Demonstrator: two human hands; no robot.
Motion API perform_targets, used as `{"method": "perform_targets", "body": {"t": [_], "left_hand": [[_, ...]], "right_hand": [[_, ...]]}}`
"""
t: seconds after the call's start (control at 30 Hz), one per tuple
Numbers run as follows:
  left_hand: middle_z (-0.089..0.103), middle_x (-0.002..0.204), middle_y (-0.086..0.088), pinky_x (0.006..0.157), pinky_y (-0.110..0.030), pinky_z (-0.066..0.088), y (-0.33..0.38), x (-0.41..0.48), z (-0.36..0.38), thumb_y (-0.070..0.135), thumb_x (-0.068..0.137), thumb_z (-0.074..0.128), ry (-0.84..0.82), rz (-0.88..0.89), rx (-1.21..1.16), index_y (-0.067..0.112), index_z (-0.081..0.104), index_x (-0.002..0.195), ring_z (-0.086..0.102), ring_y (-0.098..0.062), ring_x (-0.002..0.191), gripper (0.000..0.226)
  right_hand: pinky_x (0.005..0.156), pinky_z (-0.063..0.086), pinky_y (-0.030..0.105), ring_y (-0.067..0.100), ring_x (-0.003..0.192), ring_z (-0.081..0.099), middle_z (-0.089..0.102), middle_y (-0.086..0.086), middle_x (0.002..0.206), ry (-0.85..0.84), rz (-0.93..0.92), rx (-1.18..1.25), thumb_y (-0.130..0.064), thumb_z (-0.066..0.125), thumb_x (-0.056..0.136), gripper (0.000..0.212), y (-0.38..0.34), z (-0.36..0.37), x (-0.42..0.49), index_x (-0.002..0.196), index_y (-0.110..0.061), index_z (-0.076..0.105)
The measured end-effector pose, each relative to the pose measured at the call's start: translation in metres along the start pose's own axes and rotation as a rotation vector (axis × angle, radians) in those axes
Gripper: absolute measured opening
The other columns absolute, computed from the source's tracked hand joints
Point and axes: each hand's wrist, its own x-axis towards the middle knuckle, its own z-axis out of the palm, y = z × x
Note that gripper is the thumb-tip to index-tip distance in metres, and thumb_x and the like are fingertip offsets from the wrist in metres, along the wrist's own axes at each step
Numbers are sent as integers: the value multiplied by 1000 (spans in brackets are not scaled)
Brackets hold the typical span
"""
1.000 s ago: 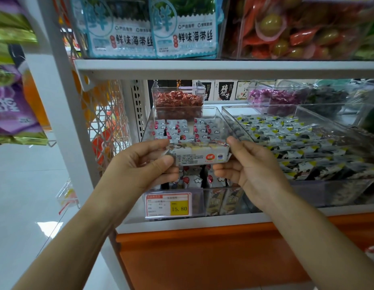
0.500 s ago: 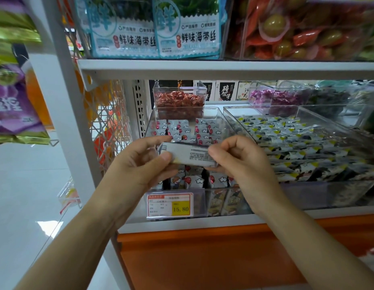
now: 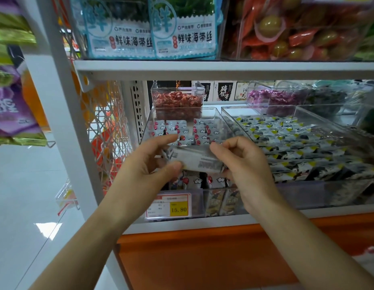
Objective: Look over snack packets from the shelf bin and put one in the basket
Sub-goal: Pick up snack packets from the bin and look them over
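Now the left hand [image 3: 147, 166] pinches the 9 o'clock end of a small grey-white plastic snack packet [image 3: 195, 159], and the right hand [image 3: 245, 164] its 3 o'clock end, fingers clamped, near the clear plastic shelf bin [image 3: 209, 108]. Looking seems underway; the basket part is left.

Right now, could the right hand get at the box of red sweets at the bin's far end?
Probably yes, once it lets go: the right hand pinches the packet with the left hand, but the bin is open on top and nothing stands before the box of red sweets.
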Motion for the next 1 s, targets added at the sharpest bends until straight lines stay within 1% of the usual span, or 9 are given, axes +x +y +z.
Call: {"method": "perform_targets", "body": {"t": [0.1, 0.17, 0.23, 0.3, 0.4, 0.53, 0.63, 0.77, 1.0], "left_hand": [[68, 104, -11, 77, -20, 55, -1, 8, -1, 14, 85, 58, 114, -99, -219, 18, 58, 119, 70, -15, 89, 34], [69, 101, -12, 73, -19, 55, 0, 11, -2, 11, 89, 54, 164, -141, -298, 10, 58, 119, 70, -15, 89, 30], [70, 100, -10, 71, -19, 55, 0, 13, -2, 15, 90, 52, 168, -150, -297, 7, 53, 125, 70, -15, 87, 36], [66, 106, -4, 70, -19, 55, -3, 16, -1, 22, 90, 54, 186, -99, -104, 13, 47, 132, 69, -12, 85, 44], [55, 117, 5, 86, -23, 45, -12, 19, -3, 27, 88, 56, 220, 157, 604, 16, 50, 131, 55, -12, 102, 44], [49, 134, 5, 102, -36, 19, -22, 27, 0, 40, 90, 45, 19, 269, 1120, 22, 54, 127, 30, -19, 126, 42], [44, 139, 16, 107, -37, 4, -29, 34, 2, 50, 93, 30, -98, 256, 1248, 33, 49, 129, 23, -8, 134, 45], [47, 137, 18, 113, -48, -3, -33, 36, 2, 53, 92, 23, -194, 228, 1389, 37, 50, 127, 23, -7, 139, 47], [54, 122, 17, 113, -44, -9, -27, 33, 0, 47, 92, 38, -206, 222, 1301, 34, 55, 114, 40, -6, 126, 30]], "right_hand": [[76, 57, 30, 16, 92, 69, 71, -2, 92, -192, 0, 212, -23, 70, 77, 20, -4, -2, 2, 95, -14, 66], [86, 54, 33, 16, 101, 67, 70, -1, 106, -245, -67, 129, -14, 73, 76, 32, -6, -5, 5, 106, -22, 66], [84, 56, 32, 15, 96, 69, 71, -2, 103, -206, -121, 50, -5, 69, 80, 34, -6, -6, 6, 107, -26, 66], [73, 58, 27, 15, 83, 71, 72, -5, 88, -134, -114, 115, -6, 66, 82, 26, -5, -8, 7, 101, -24, 67], [65, 57, 22, 11, 75, 70, 70, -4, 81, -15, -120, 140, -7, 64, 84, 13, -5, -12, 10, 90, -18, 67], [65, 56, 20, 8, 73, 68, 67, -4, 82, 71, -177, 27, -8, 64, 86, 11, -4, -13, 12, 87, -18, 62], [68, 58, 24, 8, 72, 67, 66, -5, 82, 119, -220, -55, -10, 64, 86, 9, -3, -11, 12, 89, -18, 61], [73, 59, 34, 11, 74, 67, 65, -3, 84, 134, -242, -128, -13, 64, 87, 8, -2, -11, 11, 91, -20, 60], [76, 58, 38, 14, 81, 66, 65, -2, 87, 96, -222, -144, -13, 63, 87, 12, -3, -4, 12, 88, -24, 59]]}}
